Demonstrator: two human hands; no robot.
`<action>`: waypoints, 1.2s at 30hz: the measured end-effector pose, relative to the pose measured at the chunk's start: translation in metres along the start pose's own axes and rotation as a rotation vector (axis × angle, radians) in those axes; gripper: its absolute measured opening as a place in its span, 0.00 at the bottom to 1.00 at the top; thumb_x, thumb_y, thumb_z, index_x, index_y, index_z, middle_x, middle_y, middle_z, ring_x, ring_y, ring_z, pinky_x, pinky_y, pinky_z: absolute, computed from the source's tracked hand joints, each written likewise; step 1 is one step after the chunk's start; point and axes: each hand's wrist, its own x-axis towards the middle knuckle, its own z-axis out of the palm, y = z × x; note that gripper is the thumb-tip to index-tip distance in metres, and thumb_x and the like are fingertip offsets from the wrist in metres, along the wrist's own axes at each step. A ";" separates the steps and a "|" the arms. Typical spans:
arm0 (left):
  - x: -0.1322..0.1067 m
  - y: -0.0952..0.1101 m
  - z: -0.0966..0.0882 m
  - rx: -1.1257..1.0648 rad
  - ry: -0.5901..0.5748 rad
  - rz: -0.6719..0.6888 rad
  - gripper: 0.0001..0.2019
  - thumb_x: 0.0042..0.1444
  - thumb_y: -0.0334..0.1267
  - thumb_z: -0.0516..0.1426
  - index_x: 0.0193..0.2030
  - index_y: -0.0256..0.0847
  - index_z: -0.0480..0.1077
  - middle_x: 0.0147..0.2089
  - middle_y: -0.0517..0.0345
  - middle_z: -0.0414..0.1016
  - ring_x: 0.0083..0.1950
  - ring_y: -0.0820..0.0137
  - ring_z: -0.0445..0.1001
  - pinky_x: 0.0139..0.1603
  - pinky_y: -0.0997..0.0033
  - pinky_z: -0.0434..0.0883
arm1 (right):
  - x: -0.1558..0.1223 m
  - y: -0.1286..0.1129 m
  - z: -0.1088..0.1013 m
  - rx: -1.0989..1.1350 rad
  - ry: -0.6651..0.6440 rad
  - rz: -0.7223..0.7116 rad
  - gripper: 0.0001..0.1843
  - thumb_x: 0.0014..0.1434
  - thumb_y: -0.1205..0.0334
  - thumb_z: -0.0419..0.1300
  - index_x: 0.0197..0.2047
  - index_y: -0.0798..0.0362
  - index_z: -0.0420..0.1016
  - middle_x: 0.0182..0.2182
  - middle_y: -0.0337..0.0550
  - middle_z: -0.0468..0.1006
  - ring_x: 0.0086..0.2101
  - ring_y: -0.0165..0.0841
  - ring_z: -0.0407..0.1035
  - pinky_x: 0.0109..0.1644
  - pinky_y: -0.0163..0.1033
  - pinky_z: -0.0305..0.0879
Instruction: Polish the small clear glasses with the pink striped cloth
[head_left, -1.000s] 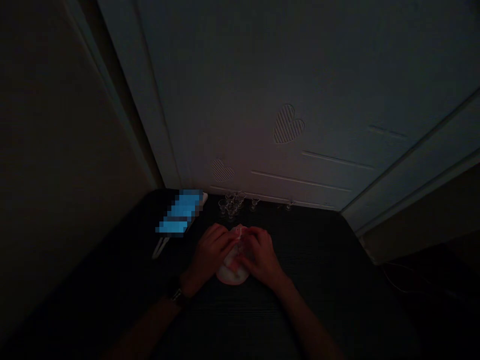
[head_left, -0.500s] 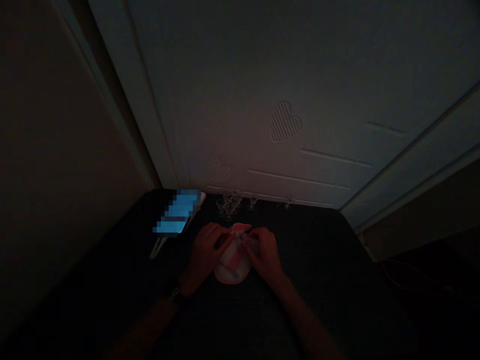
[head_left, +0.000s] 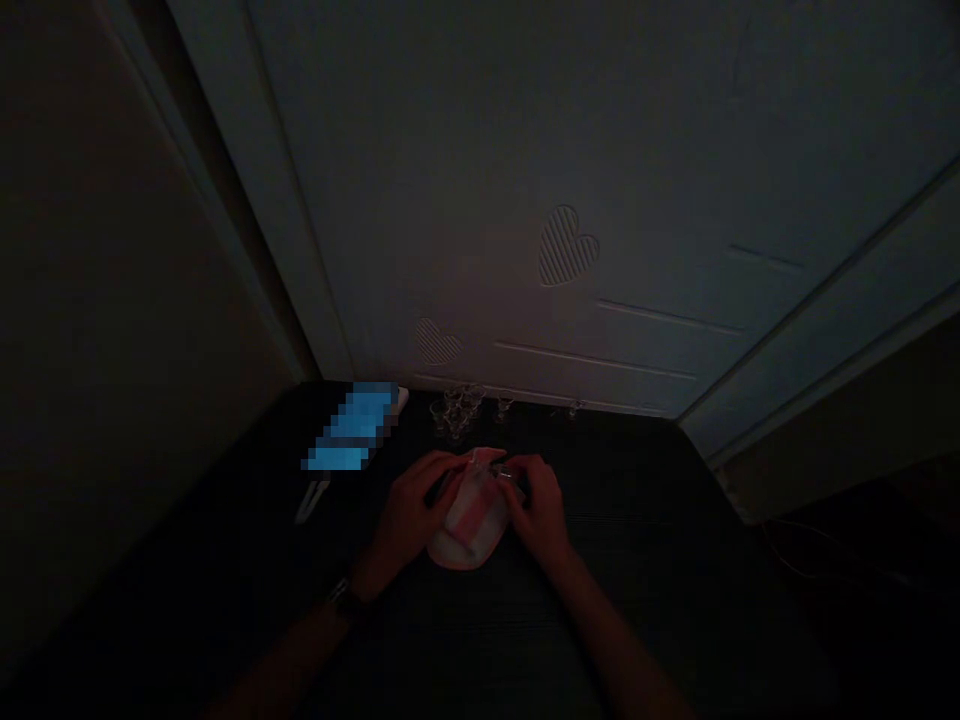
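Note:
A pink-and-white rounded bag or pouch lies on the dark table between my two hands. My left hand closes on the bag's left upper edge, thumb and fingers pressed together there. On the other side, my right hand pinches a small clear, shiny piece by the bag's upper right edge; dim light hides its exact shape. Just beyond the bag stands a cluster of small clear stemmed cups. Another such cup is a little to their right.
A lit phone with a pale loop or strap rests at the left of the dark table. One more small clear item stands near the white panel with embossed hearts behind the table. The room is very dark.
My right hand has drawn slightly right with the small clear piece, away from the bag's middle. More of the bag's pink band shows. My left hand has barely moved.

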 end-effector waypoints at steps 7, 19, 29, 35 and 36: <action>0.003 0.001 -0.004 -0.088 -0.011 -0.072 0.10 0.56 0.33 0.51 0.41 0.41 0.72 0.42 0.55 0.73 0.44 0.70 0.71 0.46 0.72 0.68 | -0.001 0.003 0.000 -0.007 -0.021 -0.009 0.07 0.59 0.61 0.53 0.39 0.53 0.66 0.33 0.42 0.70 0.35 0.32 0.63 0.41 0.39 0.58; 0.009 -0.005 -0.003 -0.330 -0.071 -0.168 0.07 0.52 0.34 0.55 0.37 0.41 0.73 0.44 0.55 0.74 0.47 0.67 0.71 0.51 0.67 0.67 | -0.001 0.001 -0.001 0.042 0.010 -0.035 0.07 0.58 0.62 0.53 0.40 0.53 0.66 0.33 0.43 0.69 0.35 0.33 0.63 0.40 0.39 0.59; 0.008 -0.009 0.004 -0.491 -0.069 -0.299 0.08 0.49 0.34 0.57 0.37 0.39 0.73 0.43 0.54 0.75 0.45 0.67 0.73 0.49 0.67 0.69 | 0.001 -0.003 -0.001 0.116 0.048 -0.073 0.11 0.57 0.66 0.54 0.45 0.51 0.65 0.40 0.45 0.67 0.42 0.34 0.63 0.45 0.41 0.62; 0.008 -0.009 0.004 -0.497 -0.035 -0.317 0.07 0.49 0.36 0.57 0.35 0.39 0.73 0.42 0.54 0.75 0.44 0.67 0.73 0.47 0.68 0.69 | 0.001 -0.002 -0.002 0.108 0.021 -0.078 0.10 0.57 0.65 0.54 0.44 0.51 0.65 0.39 0.45 0.68 0.41 0.35 0.63 0.45 0.42 0.62; 0.008 -0.010 0.003 -0.490 -0.026 -0.310 0.06 0.50 0.36 0.57 0.34 0.39 0.73 0.41 0.54 0.75 0.44 0.67 0.73 0.47 0.68 0.69 | 0.001 -0.002 -0.002 0.101 0.010 -0.081 0.10 0.57 0.64 0.54 0.44 0.51 0.66 0.39 0.45 0.68 0.41 0.34 0.63 0.45 0.41 0.62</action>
